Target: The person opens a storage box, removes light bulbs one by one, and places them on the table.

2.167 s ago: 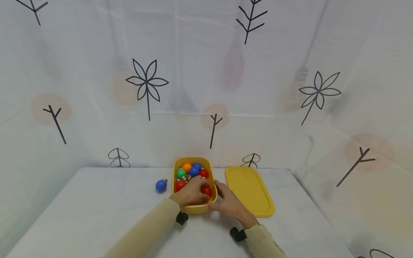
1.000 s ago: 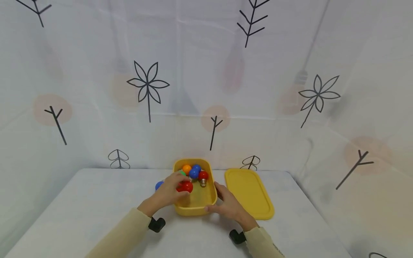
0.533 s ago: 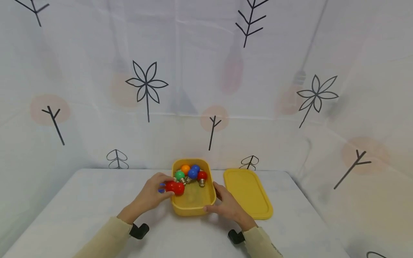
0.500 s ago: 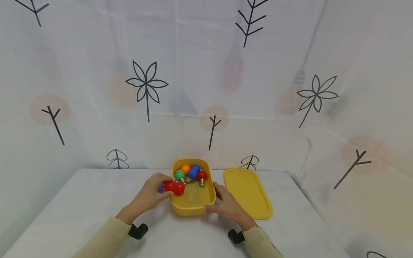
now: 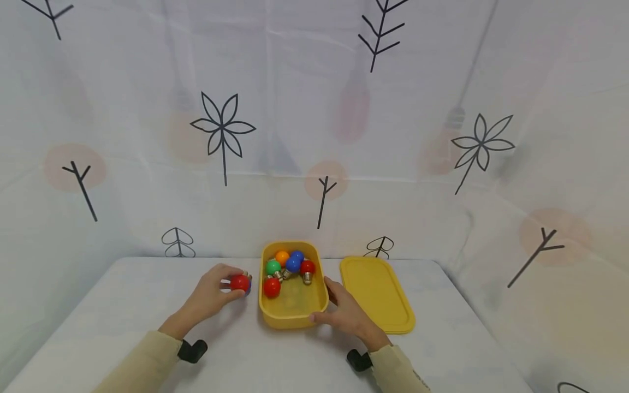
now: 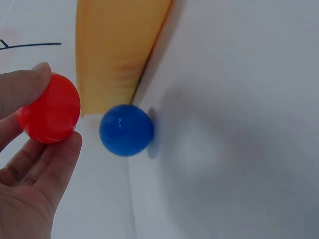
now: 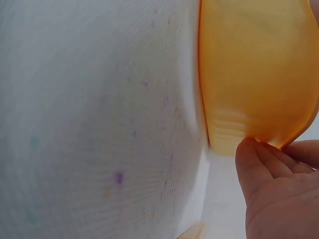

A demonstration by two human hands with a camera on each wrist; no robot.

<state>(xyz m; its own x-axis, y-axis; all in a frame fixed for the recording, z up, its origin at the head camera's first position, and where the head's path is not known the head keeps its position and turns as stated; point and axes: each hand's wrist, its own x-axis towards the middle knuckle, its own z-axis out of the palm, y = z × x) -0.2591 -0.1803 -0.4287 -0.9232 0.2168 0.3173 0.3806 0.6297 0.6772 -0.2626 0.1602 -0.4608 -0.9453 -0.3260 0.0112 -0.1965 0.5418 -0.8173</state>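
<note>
My left hand [image 5: 212,290] pinches a red light bulb [image 5: 239,283] between thumb and fingers, off the table to the left of a yellow plastic box [image 5: 295,317]. In the left wrist view this red bulb [image 6: 55,112] hangs apart from a blue light bulb [image 6: 125,130] lying on the table; from the head it mostly covers the blue one. With thumb on the front and fingers on the right wall, my right hand [image 5: 346,314] holds the box's near right corner. Inside lie another red bulb [image 5: 272,287], a green bulb [image 5: 273,267] and several others.
A flat yellow lid [image 5: 378,295] lies on the white table [image 5: 275,363] to the right of the box. Behind the table hangs a white cloth [image 5: 295,207] with plant drawings. Both wrists wear small black camera mounts [image 5: 193,351].
My left hand has lifted a red bulb out of the box and carried it left, over the box's rim, to near the blue bulb. My right hand has stayed at the box corner.
</note>
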